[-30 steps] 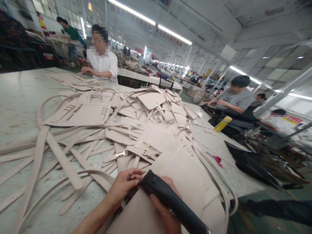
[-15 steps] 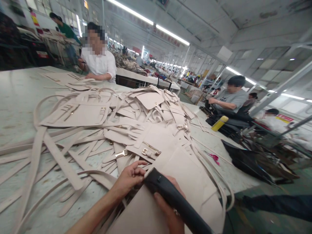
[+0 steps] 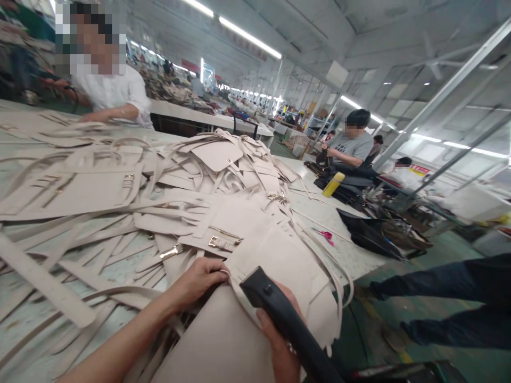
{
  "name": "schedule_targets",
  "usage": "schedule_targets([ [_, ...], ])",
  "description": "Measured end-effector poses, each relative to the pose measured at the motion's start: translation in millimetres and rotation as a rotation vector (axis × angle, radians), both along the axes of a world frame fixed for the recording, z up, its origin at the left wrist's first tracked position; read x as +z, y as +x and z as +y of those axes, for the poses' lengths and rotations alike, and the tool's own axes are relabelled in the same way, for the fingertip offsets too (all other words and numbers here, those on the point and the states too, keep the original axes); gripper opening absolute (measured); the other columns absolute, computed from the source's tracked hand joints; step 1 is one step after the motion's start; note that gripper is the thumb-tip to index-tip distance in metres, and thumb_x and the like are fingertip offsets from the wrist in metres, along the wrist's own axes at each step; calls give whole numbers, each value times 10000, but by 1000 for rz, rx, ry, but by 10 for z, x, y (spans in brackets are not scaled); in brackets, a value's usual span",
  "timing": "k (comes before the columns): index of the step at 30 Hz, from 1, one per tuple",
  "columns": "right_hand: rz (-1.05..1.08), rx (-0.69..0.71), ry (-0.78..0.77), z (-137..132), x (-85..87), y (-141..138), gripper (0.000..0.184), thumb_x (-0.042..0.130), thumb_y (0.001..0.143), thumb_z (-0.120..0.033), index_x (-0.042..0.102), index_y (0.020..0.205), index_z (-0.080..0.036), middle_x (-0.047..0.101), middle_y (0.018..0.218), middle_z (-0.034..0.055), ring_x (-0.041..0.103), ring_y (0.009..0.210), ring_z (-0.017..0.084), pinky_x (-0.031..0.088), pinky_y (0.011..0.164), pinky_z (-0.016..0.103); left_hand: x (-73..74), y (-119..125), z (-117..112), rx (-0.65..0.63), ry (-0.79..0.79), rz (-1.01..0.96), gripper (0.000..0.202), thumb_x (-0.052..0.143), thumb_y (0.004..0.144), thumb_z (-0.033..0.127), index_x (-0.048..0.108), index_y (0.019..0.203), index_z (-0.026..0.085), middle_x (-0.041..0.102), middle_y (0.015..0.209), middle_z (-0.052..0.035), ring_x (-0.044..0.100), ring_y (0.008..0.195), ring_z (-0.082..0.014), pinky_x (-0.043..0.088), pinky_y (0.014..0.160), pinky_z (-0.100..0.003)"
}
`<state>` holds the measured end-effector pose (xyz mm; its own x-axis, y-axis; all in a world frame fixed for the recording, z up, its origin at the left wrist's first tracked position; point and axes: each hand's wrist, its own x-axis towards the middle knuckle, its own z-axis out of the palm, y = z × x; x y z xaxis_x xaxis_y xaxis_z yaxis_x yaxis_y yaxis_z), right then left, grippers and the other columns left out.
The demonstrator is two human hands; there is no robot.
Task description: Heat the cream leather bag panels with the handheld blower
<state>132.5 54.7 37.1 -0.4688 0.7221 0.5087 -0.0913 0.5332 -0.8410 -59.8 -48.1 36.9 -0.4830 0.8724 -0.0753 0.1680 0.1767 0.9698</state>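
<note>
My left hand [image 3: 209, 276] pinches the upper edge of a smooth cream bag panel [image 3: 211, 330] at the bottom middle of the head view. My right hand [image 3: 281, 324] is wrapped round a long black hand-held tool [image 3: 275, 298] with a blunt, wide end and a small button; its exact kind is unclear. The tool's end is just right of my left fingertips, close to the panel's folded edge. Beyond my hands lies a cream bag piece with a gold buckle [image 3: 214, 242]. Another gold clasp [image 3: 171, 251] is left of it.
Cream bag pieces [image 3: 215, 154] and straps [image 3: 43, 276] are heaped over the table [image 3: 355, 266]. Pink-handled scissors [image 3: 327, 236], a yellow cylinder [image 3: 333, 184] and black material [image 3: 371, 234] lie to the right. A person in white [image 3: 115, 96] works across the table; dark trouser legs [image 3: 451, 298] are at right.
The view has swung right, so the scene sits further left. My left fingers, looser before, now pinch the panel's edge. The black tool remains in my right hand beside it.
</note>
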Motion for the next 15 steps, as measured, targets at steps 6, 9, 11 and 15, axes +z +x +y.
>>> schedule_targets([
  [6,177,-25,222,-141,-131,-413,270,655,684,-249,602,945,-206,656,906,51,626,818,215,524,674,289,27,-12,6,14,-32,-21,155,524,664,212,658,666,135,570,577,27,461,557,-105,303,520,-178],
  [9,159,-62,300,-153,-106,-584,245,663,691,-225,603,928,-204,668,890,50,632,794,208,536,655,284,62,19,-39,-31,8,-60,148,519,667,224,630,640,130,554,587,20,459,563,-108,322,534,-186],
  [11,130,-78,363,-90,-101,-605,271,675,687,-242,609,946,-196,670,898,61,640,791,217,548,653,297,82,54,-43,-66,56,-91,156,552,674,257,630,731,134,594,700,2,501,648,-128,372,602,-200],
  [15,89,-86,248,75,-95,-440,374,631,743,-393,600,1053,-186,656,999,113,631,905,286,561,746,402,43,187,56,205,84,-79,359,637,626,345,525,911,157,589,805,-18,516,751,-167,391,656,-233],
])
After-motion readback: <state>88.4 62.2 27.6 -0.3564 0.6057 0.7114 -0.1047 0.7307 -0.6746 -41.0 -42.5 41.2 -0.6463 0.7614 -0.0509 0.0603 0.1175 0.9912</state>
